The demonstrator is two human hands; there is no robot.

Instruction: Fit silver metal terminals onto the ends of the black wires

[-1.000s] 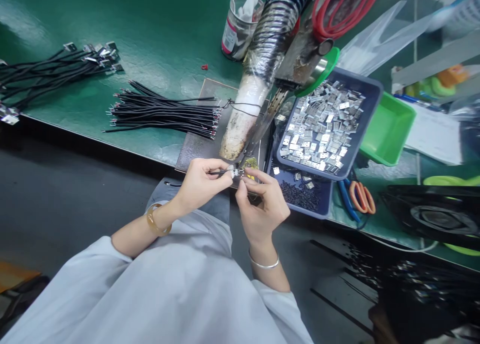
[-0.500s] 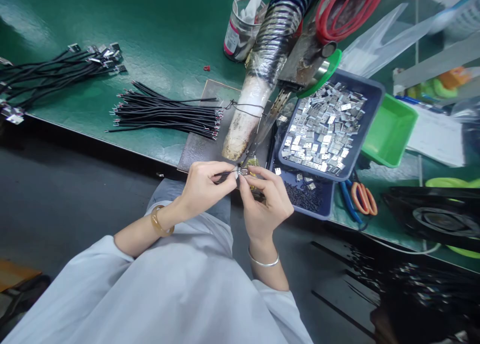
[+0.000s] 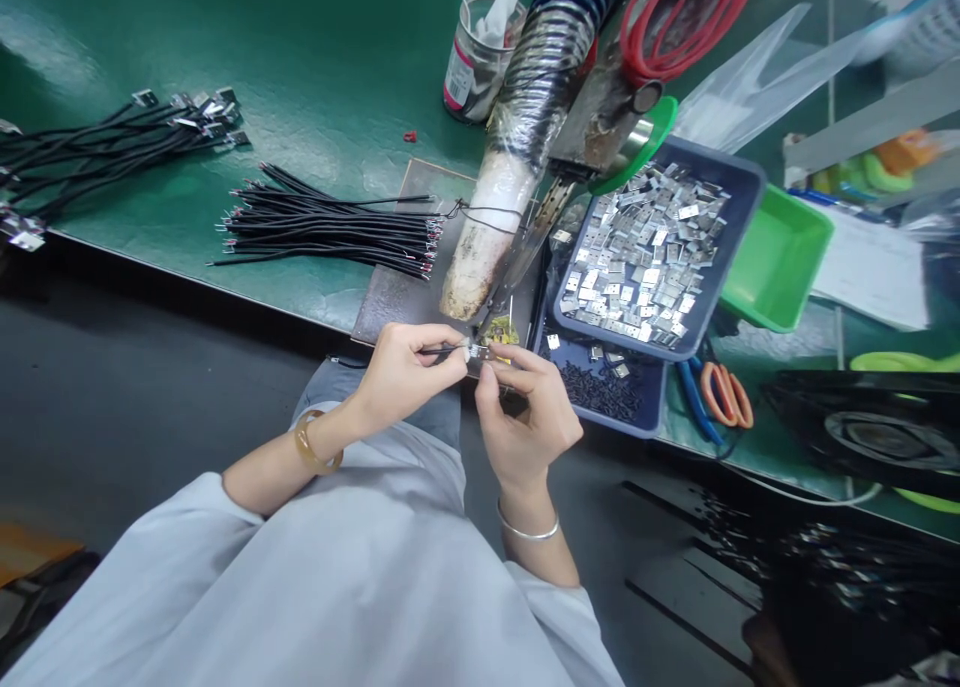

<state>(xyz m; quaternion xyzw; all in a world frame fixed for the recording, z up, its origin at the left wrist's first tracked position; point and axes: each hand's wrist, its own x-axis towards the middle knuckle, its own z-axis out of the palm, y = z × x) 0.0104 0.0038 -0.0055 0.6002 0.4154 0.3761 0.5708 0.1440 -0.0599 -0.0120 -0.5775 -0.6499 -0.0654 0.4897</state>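
Between finger and thumb, my left hand (image 3: 409, 372) pinches a short black cable (image 3: 441, 350) near its end. My right hand (image 3: 532, 402) has its thumb and forefinger closed on a small silvery metal connector (image 3: 478, 351) that meets the cable end; the exact joint is too small to make out. Just beyond my fingers is the tip of a soldering iron (image 3: 510, 277) held in a stand, with a yellow piece (image 3: 501, 332) below it. A bundle of cut black cables (image 3: 330, 225) with bared ends lies at the left on the bench.
A white-ended extraction hose (image 3: 484, 237) slants over a metal plate (image 3: 382, 302). At the right stand a tray (image 3: 739, 237) of metal connectors, a lower tray (image 3: 652, 407) with small black parts, a green bin (image 3: 780, 257) and orange-handled pliers (image 3: 727, 395). Finished-looking cables (image 3: 112, 157) lie far left.
My hands have opened a slightly wider gap, so more of the connector and cable end shows. The whole view has shifted a little; the things on the bench stay put.
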